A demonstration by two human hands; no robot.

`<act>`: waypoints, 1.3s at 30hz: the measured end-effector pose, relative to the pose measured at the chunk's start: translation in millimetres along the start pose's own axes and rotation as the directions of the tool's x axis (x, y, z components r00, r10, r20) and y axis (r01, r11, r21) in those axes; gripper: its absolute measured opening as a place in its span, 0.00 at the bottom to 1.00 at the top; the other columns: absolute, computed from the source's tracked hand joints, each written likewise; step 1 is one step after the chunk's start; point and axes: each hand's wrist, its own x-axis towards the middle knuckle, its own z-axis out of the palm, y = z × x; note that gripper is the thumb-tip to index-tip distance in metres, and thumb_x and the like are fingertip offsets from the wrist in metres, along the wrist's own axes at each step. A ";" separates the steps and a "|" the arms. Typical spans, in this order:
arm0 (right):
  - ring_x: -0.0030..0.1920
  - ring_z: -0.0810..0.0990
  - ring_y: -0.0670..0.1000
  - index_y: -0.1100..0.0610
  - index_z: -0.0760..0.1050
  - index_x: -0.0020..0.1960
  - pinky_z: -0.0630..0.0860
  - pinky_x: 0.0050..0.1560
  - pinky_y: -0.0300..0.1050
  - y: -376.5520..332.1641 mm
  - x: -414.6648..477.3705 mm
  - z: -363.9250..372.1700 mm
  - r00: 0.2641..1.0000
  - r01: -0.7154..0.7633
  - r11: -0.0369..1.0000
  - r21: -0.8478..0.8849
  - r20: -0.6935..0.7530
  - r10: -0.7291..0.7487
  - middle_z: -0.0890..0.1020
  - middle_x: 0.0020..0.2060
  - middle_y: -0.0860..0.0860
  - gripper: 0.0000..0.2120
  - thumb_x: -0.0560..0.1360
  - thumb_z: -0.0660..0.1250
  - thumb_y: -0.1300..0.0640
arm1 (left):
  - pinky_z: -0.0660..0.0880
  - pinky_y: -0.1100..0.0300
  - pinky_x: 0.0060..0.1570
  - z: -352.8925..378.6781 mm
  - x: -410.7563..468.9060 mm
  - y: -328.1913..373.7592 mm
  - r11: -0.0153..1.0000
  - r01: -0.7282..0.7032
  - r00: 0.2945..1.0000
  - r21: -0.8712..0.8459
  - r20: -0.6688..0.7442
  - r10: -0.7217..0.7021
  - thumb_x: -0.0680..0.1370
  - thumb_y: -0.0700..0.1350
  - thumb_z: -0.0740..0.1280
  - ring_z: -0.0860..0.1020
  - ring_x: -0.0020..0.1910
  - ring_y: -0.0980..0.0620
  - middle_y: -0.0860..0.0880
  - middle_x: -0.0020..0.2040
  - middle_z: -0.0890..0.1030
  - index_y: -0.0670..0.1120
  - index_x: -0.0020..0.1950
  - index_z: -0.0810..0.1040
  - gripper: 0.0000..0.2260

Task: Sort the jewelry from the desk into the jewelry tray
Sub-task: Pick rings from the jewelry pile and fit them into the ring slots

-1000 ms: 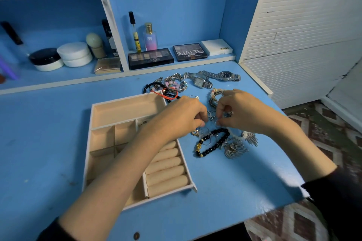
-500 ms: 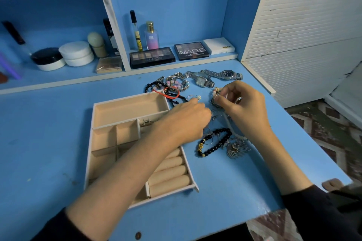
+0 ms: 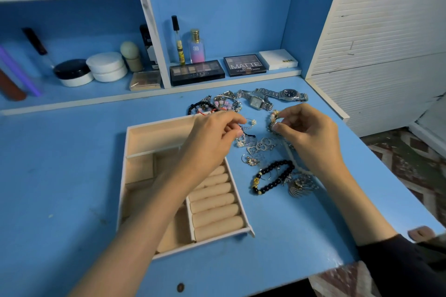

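Observation:
A beige jewelry tray (image 3: 135,166) with compartments and ring rolls lies on the blue desk (image 3: 60,176). My left hand (image 3: 212,137) hovers over the tray's right rim, fingers curled, pinching a thin black cord at the edge of the jewelry pile. My right hand (image 3: 306,128) pinches a beaded bracelet (image 3: 274,117) lifted slightly off the desk. Silver pendants and earrings (image 3: 258,147) lie between my hands. A black bead bracelet (image 3: 272,176) and a silver shell charm (image 3: 299,185) lie nearer me. Two silver watches (image 3: 272,97) and several bracelets (image 3: 214,103) lie farther back.
Makeup palettes (image 3: 196,72), a perfume bottle (image 3: 196,47), cream jars (image 3: 106,66) and a white box (image 3: 278,59) stand on the low shelf behind the desk. The desk's right edge (image 3: 386,188) drops to a patterned floor; a white slatted panel stands at the right.
Both hands moved away from me toward the back of the pile. My right hand rose from near the black bracelet and took hold of the beaded bracelet; my left hand lifted slightly.

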 end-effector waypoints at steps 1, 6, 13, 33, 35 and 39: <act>0.32 0.76 0.43 0.53 0.79 0.42 0.73 0.37 0.35 -2.3 -1.0 1.7 1.000 0.004 1.000 0.013 0.019 -0.004 0.80 0.32 0.49 0.07 0.69 0.73 0.62 | 0.70 0.76 0.45 -4.6 -3.3 -2.7 1.000 0.002 1.000 0.000 -0.015 -0.002 0.75 0.39 0.67 0.76 0.41 0.62 0.55 0.41 0.78 0.46 0.55 0.80 0.09; 0.32 0.78 0.46 0.55 0.81 0.39 0.74 0.34 0.35 -23.0 -14.6 23.7 0.989 0.102 0.994 -0.031 0.114 -0.098 0.82 0.32 0.49 0.04 0.68 0.74 0.62 | 0.71 0.76 0.43 -31.2 -29.3 -15.2 0.996 0.080 0.992 -0.030 -0.098 -0.082 0.72 0.41 0.71 0.78 0.41 0.62 0.58 0.41 0.81 0.53 0.47 0.82 0.08; 0.33 0.75 0.47 0.60 0.80 0.38 0.72 0.36 0.43 -36.9 -33.1 63.0 0.935 0.318 0.947 -0.034 0.173 -0.308 0.79 0.30 0.51 0.03 0.68 0.74 0.64 | 0.65 0.77 0.34 -48.3 -62.6 -23.4 0.988 0.151 0.981 0.019 -0.125 -0.148 0.70 0.42 0.73 0.72 0.29 0.68 0.63 0.33 0.78 0.54 0.42 0.84 0.06; 0.34 0.73 0.47 0.61 0.79 0.38 0.70 0.34 0.45 -30.1 -36.0 63.0 0.910 0.389 0.919 -0.063 0.178 -0.373 0.79 0.32 0.54 0.04 0.68 0.73 0.65 | 0.73 0.57 0.33 -45.4 -65.4 -28.3 0.935 -0.093 0.994 0.343 -0.017 0.105 0.69 0.40 0.73 0.68 0.40 0.57 0.56 0.35 0.80 0.49 0.41 0.85 0.05; 0.34 0.73 0.48 0.61 0.79 0.37 0.70 0.34 0.45 -30.2 -36.6 62.8 0.908 0.394 0.916 -0.070 0.182 -0.377 0.79 0.32 0.54 0.04 0.68 0.73 0.65 | 0.69 0.59 0.36 -46.8 -66.6 -24.3 0.919 -0.075 0.997 0.386 0.001 0.081 0.71 0.41 0.71 0.66 0.42 0.58 0.55 0.37 0.80 0.50 0.43 0.85 0.06; 0.34 0.73 0.47 0.61 0.79 0.38 0.69 0.34 0.42 -29.4 -37.2 63.6 0.901 0.413 0.907 -0.085 0.185 -0.393 0.78 0.32 0.54 0.04 0.69 0.73 0.65 | 0.70 0.59 0.40 -48.6 -68.7 -20.2 0.889 -0.080 0.997 0.451 0.045 0.067 0.72 0.42 0.65 0.67 0.44 0.56 0.55 0.40 0.79 0.51 0.45 0.84 0.09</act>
